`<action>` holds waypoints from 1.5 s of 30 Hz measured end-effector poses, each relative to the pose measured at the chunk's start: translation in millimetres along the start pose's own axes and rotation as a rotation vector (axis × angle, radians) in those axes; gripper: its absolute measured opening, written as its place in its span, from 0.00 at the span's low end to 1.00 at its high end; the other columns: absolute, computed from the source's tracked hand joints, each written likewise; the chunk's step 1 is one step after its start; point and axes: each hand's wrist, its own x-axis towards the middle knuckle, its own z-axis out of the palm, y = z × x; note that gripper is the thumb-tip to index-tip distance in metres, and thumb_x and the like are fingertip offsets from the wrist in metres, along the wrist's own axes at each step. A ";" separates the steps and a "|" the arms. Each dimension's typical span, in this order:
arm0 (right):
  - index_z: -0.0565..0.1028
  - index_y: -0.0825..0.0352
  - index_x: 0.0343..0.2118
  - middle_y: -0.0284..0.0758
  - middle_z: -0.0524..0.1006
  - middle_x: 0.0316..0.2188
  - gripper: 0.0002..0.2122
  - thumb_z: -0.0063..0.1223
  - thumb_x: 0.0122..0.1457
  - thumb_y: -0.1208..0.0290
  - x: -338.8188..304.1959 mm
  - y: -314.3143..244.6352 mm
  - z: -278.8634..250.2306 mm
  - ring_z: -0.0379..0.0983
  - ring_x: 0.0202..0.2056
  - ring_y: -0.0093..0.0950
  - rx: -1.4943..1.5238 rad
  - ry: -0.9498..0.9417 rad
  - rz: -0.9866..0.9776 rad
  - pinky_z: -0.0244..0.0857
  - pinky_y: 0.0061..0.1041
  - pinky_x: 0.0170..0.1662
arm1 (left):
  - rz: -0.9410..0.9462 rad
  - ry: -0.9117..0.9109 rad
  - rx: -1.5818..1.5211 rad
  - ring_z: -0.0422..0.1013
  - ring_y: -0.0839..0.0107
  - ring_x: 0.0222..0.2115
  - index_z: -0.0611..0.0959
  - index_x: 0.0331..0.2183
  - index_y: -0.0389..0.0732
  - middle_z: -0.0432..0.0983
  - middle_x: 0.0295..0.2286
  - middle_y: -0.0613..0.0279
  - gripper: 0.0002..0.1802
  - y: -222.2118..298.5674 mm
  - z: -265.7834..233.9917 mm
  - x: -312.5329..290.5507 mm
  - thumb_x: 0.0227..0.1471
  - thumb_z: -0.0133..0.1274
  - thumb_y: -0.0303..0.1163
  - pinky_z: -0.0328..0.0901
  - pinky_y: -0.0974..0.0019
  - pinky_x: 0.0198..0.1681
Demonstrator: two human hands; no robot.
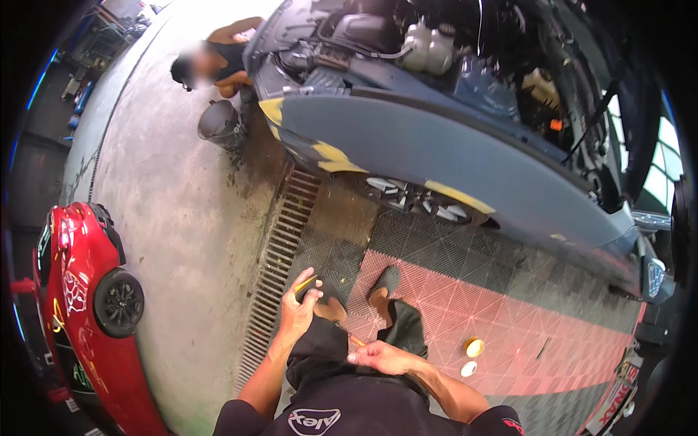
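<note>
At lower centre, the left hand (297, 311) pinches a thin yellow-edged plate (305, 284), probably light, stiff and best gripped by its clean edges, while the right hand (384, 357) holds an apparent orange-brown stick (356, 339).

"What do we wear at six o'clock?"

"Our black, short-sleeved shirt (371, 403), bearing a white-outlined emblem (314, 421)."

"And toward five o'clock?"

"Our right sleeve (488, 419) with a red marking (512, 425), our loose black trousers (404, 328) and a dark grey shoe (390, 277)."
</note>
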 end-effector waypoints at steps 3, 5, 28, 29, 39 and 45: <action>0.78 0.66 0.30 0.28 0.70 0.20 0.25 0.53 0.75 0.47 16.4 -45.5 -0.4 0.67 0.25 0.22 -0.382 -0.111 -0.090 0.65 0.32 0.31 | 0.020 0.044 0.017 0.78 0.77 0.35 0.79 0.62 0.33 0.84 0.41 0.58 0.22 -26.7 7.4 38.8 0.72 0.55 0.31 0.76 0.70 0.43; 0.79 0.66 0.32 0.30 0.73 0.21 0.25 0.52 0.75 0.46 88.1 -19.2 -59.5 0.71 0.25 0.24 -0.460 -0.072 -0.142 0.67 0.34 0.31 | 0.096 0.087 0.022 0.78 0.77 0.32 0.80 0.61 0.32 0.84 0.39 0.58 0.20 -90.4 12.1 103.5 0.73 0.54 0.31 0.76 0.70 0.41; 0.78 0.63 0.41 0.26 0.77 0.30 0.08 0.56 0.73 0.64 606.2 52.6 -390.0 0.70 0.26 0.16 0.794 0.659 -0.729 0.71 0.21 0.32 | 1.004 0.665 0.284 0.71 0.79 0.32 0.87 0.43 0.29 0.83 0.31 0.64 0.18 -258.2 68.1 508.9 0.66 0.66 0.38 0.69 0.71 0.40; 0.78 0.62 0.40 0.26 0.77 0.29 0.08 0.56 0.73 0.64 607.9 48.9 -384.6 0.70 0.26 0.16 0.797 0.628 -0.713 0.70 0.21 0.32 | 1.007 0.692 0.318 0.72 0.77 0.32 0.87 0.43 0.29 0.83 0.31 0.63 0.18 -255.5 69.7 512.4 0.66 0.66 0.38 0.69 0.70 0.41; 0.78 0.63 0.41 0.25 0.76 0.30 0.09 0.57 0.72 0.63 604.1 64.3 -364.9 0.70 0.26 0.16 0.870 0.524 -0.658 0.70 0.22 0.32 | 1.126 0.946 0.545 0.81 0.52 0.43 0.85 0.45 0.37 0.85 0.39 0.47 0.21 -252.6 76.4 532.5 0.62 0.66 0.46 0.71 0.54 0.49; 0.79 0.61 0.40 0.25 0.77 0.29 0.07 0.58 0.72 0.63 602.7 68.4 -365.6 0.70 0.26 0.16 0.906 0.504 -0.638 0.70 0.23 0.31 | 1.053 1.056 0.664 0.79 0.58 0.39 0.86 0.44 0.36 0.85 0.36 0.50 0.23 -247.5 80.1 533.6 0.63 0.67 0.48 0.71 0.59 0.49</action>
